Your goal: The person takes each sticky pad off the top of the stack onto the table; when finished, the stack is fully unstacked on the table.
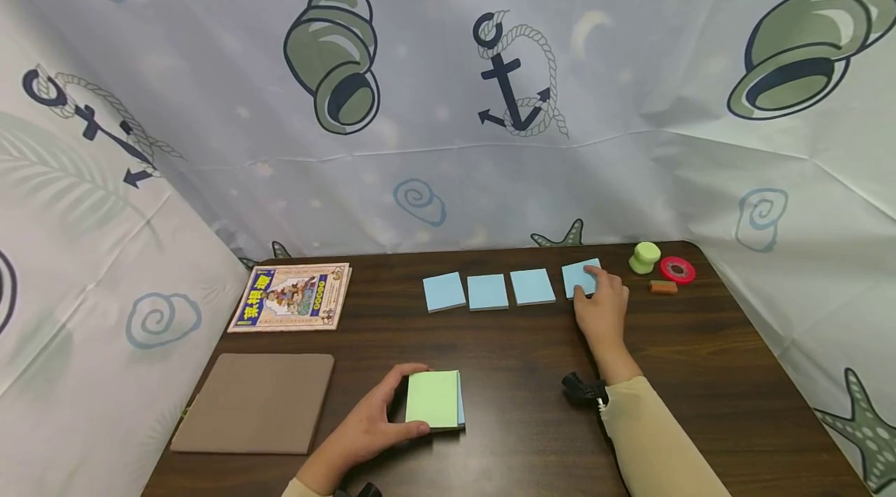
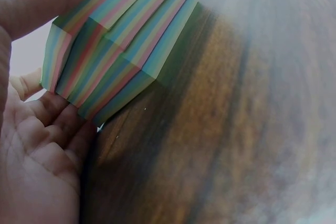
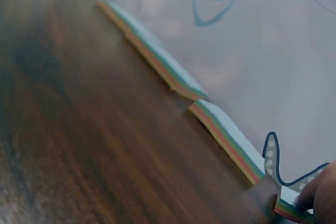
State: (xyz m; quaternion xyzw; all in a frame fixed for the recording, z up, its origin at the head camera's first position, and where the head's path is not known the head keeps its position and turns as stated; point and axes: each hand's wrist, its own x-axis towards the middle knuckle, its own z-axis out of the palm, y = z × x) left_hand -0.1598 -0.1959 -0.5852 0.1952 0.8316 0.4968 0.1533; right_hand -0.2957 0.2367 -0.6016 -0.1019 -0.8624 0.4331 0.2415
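Note:
My left hand (image 1: 367,423) grips a stack of sticky note pads (image 1: 432,400) near the table's front, thumb on the near side and fingers on the far side. Light green is the top sheet, and a blue edge peeks out at the right. In the left wrist view, several pads (image 2: 121,40) with rainbow-striped edges show in the stack. At the back, my right hand (image 1: 605,310) pinches a blue sticky note pad (image 1: 578,276) between thumb and fingers. To its left, three blue pads (image 1: 444,292) lie in a row with small gaps.
Right of the right hand are a green knob-shaped object (image 1: 645,257), a red round object (image 1: 677,270) and a small brown block (image 1: 663,287). An illustrated booklet (image 1: 290,296) and a brown flat board or notebook (image 1: 255,404) lie left. Patterned cloth (image 1: 448,92) hangs behind the table.

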